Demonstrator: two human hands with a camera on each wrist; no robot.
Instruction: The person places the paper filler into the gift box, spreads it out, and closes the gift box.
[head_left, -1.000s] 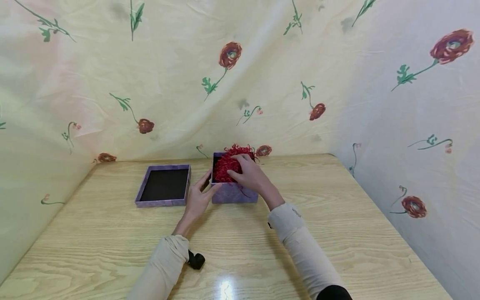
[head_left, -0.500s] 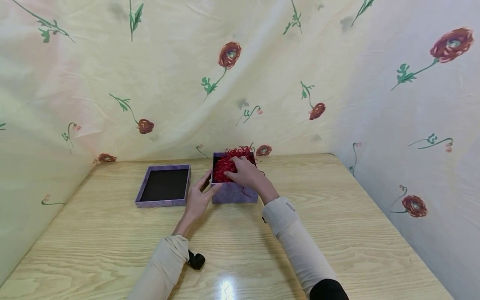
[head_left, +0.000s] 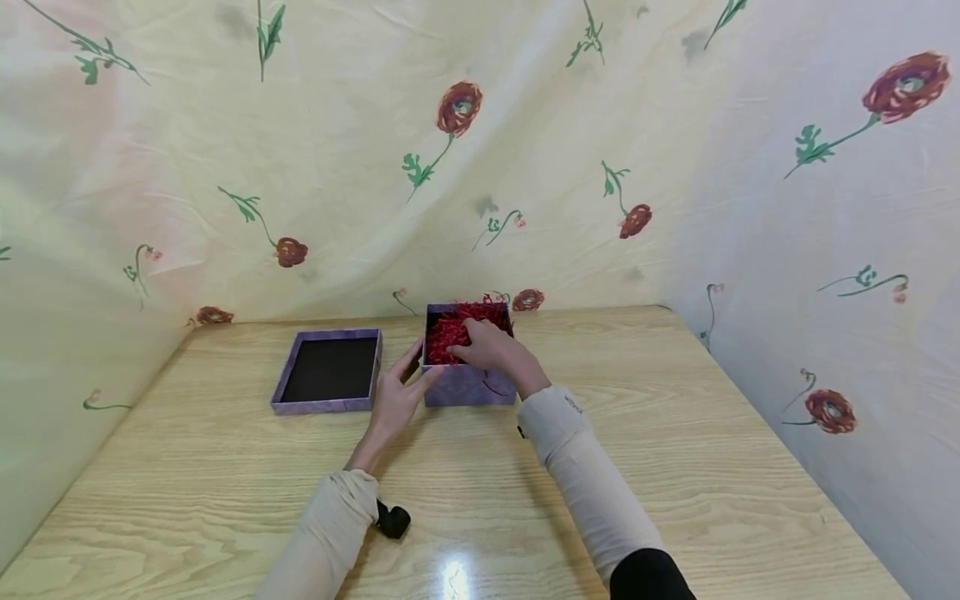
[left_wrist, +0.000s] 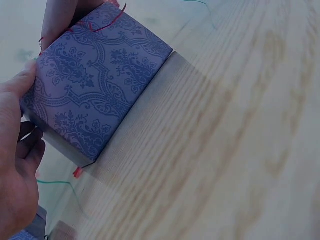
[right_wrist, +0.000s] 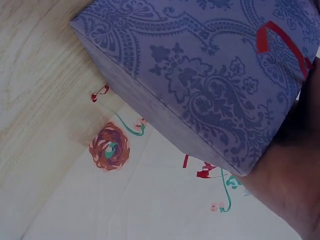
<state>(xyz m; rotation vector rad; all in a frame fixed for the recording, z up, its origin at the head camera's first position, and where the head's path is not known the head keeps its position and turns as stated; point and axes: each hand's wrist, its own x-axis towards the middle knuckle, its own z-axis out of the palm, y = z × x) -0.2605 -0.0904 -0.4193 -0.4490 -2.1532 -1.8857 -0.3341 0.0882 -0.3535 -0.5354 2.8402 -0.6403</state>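
A purple patterned gift box (head_left: 469, 387) stands uncovered on the table, holding red shredded paper (head_left: 447, 337). My left hand (head_left: 395, 403) holds the box at its left front corner. In the left wrist view, the left thumb (left_wrist: 24, 80) lies on the top edge of the patterned front, while the fingers rest along the side wall. Over the box's right half, my right hand (head_left: 495, 347) presses down into the red paper, thumb spread from the forefinger. Its other fingertips are hidden. A loose red strand (right_wrist: 282, 40) hangs over the box's front in the right wrist view.
The box's lid (head_left: 330, 371) lies upturned left of the box, its dark inside showing. Behind the wooden table (head_left: 645, 467) hangs a flowered cloth (head_left: 360, 167). A black object (head_left: 392, 522) is attached at the left sleeve.
My right hand has sunk lower and slightly left into the box, and the red shredded paper has been pushed down beneath it. The left hand and the lid have stayed in place.
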